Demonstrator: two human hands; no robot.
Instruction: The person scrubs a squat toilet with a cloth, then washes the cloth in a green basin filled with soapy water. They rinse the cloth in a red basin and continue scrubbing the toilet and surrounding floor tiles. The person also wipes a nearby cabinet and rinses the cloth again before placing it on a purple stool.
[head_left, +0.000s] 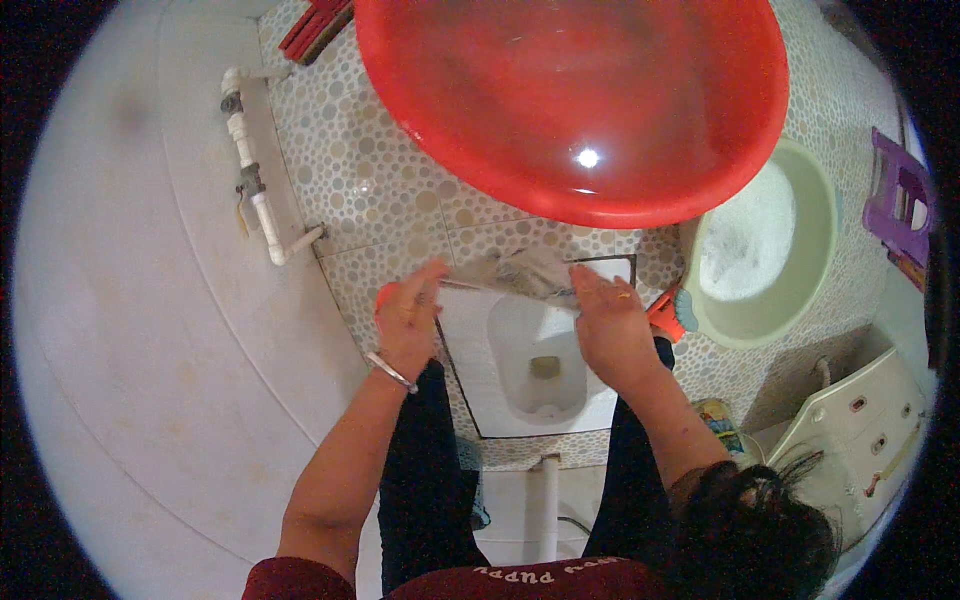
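A greyish cloth (521, 274), blurred and partly see-through, is stretched between my two hands. At its left end is my left hand (407, 319), with a bracelet at the wrist; blur softens its fingers. My right hand (611, 322) grips the cloth's right end and wears a ring. Under the cloth lies a white squat toilet (536, 405), set in the pebble-patterned floor between my legs. Just beyond the cloth stands a large red basin (622, 214) that holds water and reflects a bright light.
Right of the red basin is a pale green tub (814, 285) with white suds (750, 240). A purple plastic stool (900, 191) stands at the far right. White pipes (259, 210) run along the left wall. A cream panel (855, 427) sits at lower right. Orange footwear (667, 315) shows beside the toilet.
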